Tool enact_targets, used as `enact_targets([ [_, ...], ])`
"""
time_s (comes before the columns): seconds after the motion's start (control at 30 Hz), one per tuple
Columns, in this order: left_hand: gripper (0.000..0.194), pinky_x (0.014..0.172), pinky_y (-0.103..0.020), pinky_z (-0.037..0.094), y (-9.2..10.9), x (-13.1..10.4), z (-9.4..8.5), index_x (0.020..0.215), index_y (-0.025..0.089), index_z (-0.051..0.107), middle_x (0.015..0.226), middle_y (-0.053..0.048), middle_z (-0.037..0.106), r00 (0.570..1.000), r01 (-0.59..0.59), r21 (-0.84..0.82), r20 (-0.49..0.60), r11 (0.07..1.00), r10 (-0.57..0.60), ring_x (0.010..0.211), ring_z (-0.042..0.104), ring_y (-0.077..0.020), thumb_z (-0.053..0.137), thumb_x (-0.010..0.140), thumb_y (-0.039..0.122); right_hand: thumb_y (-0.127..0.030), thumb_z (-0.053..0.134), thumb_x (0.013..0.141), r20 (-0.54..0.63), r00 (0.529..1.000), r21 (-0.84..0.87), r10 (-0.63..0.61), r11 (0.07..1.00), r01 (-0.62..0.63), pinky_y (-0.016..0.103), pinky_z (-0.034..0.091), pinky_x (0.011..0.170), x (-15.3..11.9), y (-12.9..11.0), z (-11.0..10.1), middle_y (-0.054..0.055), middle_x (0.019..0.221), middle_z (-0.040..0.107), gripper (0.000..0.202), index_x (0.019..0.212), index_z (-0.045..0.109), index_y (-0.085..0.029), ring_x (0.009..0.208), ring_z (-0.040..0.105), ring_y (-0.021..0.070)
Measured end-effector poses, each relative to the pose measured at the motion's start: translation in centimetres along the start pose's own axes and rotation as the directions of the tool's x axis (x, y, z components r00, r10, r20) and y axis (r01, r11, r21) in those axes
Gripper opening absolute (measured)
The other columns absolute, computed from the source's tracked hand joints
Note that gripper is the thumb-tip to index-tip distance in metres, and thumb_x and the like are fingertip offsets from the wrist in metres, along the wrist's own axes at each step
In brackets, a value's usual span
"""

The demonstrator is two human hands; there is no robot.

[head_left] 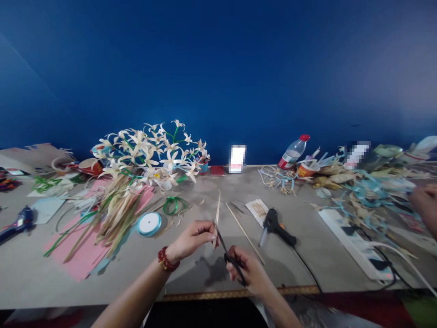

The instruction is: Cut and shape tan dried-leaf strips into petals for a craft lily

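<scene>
My left hand (pixel 197 238), with a red bead bracelet (pixel 167 259) at the wrist, pinches a narrow pale strip of dried husk (pixel 217 210) that stands upright from the fingertips. In my right hand (pixel 246 269) is a pair of black-handled scissors (pixel 235 268), fingers in the loops. The scissor blades point up and left, lying close beside the strip; whether they touch it I cannot tell. A thin stick (pixel 246 234) lies on the table just right of the blades. Beyond it rests a black glue gun (pixel 278 228) beside a small white packet (pixel 256 212).
White husk flowers (pixel 150 148) on green stems stand at the back left, above a bundle of dried husks (pixel 119 216) on pink paper (pixel 77 255). A ribbon spool (pixel 149 224) lies nearby. To the right are a power strip (pixel 355 243), a tilted bottle (pixel 294 152) and another person's hand (pixel 425 205).
</scene>
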State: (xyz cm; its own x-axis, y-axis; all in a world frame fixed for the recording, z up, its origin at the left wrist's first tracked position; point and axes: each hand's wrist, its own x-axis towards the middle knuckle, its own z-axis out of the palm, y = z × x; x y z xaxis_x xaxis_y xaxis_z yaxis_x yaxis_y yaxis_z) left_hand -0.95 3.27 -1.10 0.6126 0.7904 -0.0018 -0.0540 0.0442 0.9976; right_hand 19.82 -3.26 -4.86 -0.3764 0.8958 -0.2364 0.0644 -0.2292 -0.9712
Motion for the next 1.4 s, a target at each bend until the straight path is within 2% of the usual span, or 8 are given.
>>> enact_targets([
  [0.47,0.029,0.074,-0.029,0.043,0.0,0.5,-0.3,0.069,0.015,0.059,0.071,-0.004,0.065,1.000,0.008,-0.033,-0.006,0.999,-0.008,0.072,0.059,-0.0178,0.062,0.085,0.039,-0.080,0.059,0.070,-0.024,0.999,-0.051,-0.047,0.998,0.045,0.022,0.033,0.046,0.5,0.9,0.1,-0.005,0.051,0.048,0.061,0.067,0.045,-0.021,0.044,0.041,0.0086],
  [0.7,0.033,0.069,-0.026,0.042,-0.2,0.4,-0.9,0.067,0.015,0.057,0.070,-0.003,0.064,0.999,0.018,0.038,0.043,0.999,-0.020,0.068,0.055,-0.0149,0.062,0.084,0.043,-0.068,0.070,0.070,-0.178,0.982,0.032,-0.057,0.997,0.063,0.023,0.036,0.042,1.8,0.8,-0.3,-0.005,0.052,0.052,0.050,0.071,0.049,-0.022,0.044,0.045,0.0105],
  [0.83,0.027,0.064,-0.021,0.041,0.1,0.3,-0.9,0.070,0.015,0.063,0.069,0.000,0.063,0.994,0.033,0.264,0.092,0.964,-0.059,0.064,0.053,-0.0118,0.061,0.085,0.037,-0.052,0.082,0.065,-0.246,0.960,0.084,-0.137,0.983,0.161,0.027,0.050,0.065,3.1,-1.2,-0.1,0.002,0.078,0.065,0.044,0.084,0.058,-0.020,0.071,0.061,0.0169],
  [0.97,0.019,0.069,-0.022,0.045,1.0,0.2,-0.9,0.073,0.015,0.067,0.071,-0.001,0.066,0.986,-0.035,0.396,0.162,0.918,-0.032,0.066,0.057,-0.0123,0.061,0.084,0.030,-0.041,0.082,0.066,-0.203,0.967,0.140,-0.155,0.973,0.185,0.026,0.047,0.064,3.9,-3.3,0.3,-0.001,0.074,0.063,0.037,0.084,0.058,-0.019,0.065,0.058,0.0137],
  [1.13,0.009,0.073,-0.025,0.047,2.2,0.1,-1.5,0.078,0.015,0.067,0.076,-0.002,0.068,0.985,-0.078,0.415,0.175,0.907,0.005,0.071,0.060,-0.0141,0.060,0.081,0.019,-0.036,0.082,0.064,-0.085,0.981,0.082,-0.176,0.980,0.183,0.023,0.044,0.060,3.9,-3.9,-0.1,-0.002,0.070,0.060,0.035,0.079,0.057,-0.018,0.062,0.054,0.0113],
  [1.23,0.008,0.074,-0.026,0.047,2.1,-0.2,-1.2,0.079,0.015,0.066,0.079,-0.004,0.068,0.994,-0.064,0.358,0.107,0.931,0.027,0.074,0.060,-0.0154,0.061,0.082,0.021,-0.039,0.083,0.064,-0.080,0.980,0.044,-0.185,0.981,0.189,0.024,0.045,0.059,3.6,-3.6,-0.3,-0.002,0.069,0.060,0.036,0.077,0.057,-0.018,0.061,0.054,0.0117],
  [1.3,0.014,0.076,-0.027,0.047,1.6,-0.5,-0.5,0.084,0.015,0.065,0.084,-0.005,0.067,0.997,-0.037,0.251,-0.050,0.967,0.052,0.078,0.060,-0.0162,0.061,0.086,0.028,-0.041,0.081,0.067,-0.146,0.968,0.038,-0.204,0.977,0.211,0.025,0.046,0.061,3.4,-3.3,-0.2,-0.001,0.070,0.061,0.035,0.079,0.057,-0.019,0.062,0.056,0.0128],
  [1.4,0.023,0.078,-0.028,0.046,0.2,-1.1,1.5,0.088,0.015,0.063,0.084,-0.004,0.065,0.956,-0.032,0.019,-0.290,0.999,0.036,0.079,0.059,-0.0161,0.058,0.090,0.037,-0.042,0.079,0.071,-0.268,0.929,0.054,-0.256,0.959,0.279,0.027,0.049,0.065,3.2,-2.8,0.2,0.000,0.075,0.063,0.033,0.083,0.057,-0.020,0.066,0.060,0.0148],
])
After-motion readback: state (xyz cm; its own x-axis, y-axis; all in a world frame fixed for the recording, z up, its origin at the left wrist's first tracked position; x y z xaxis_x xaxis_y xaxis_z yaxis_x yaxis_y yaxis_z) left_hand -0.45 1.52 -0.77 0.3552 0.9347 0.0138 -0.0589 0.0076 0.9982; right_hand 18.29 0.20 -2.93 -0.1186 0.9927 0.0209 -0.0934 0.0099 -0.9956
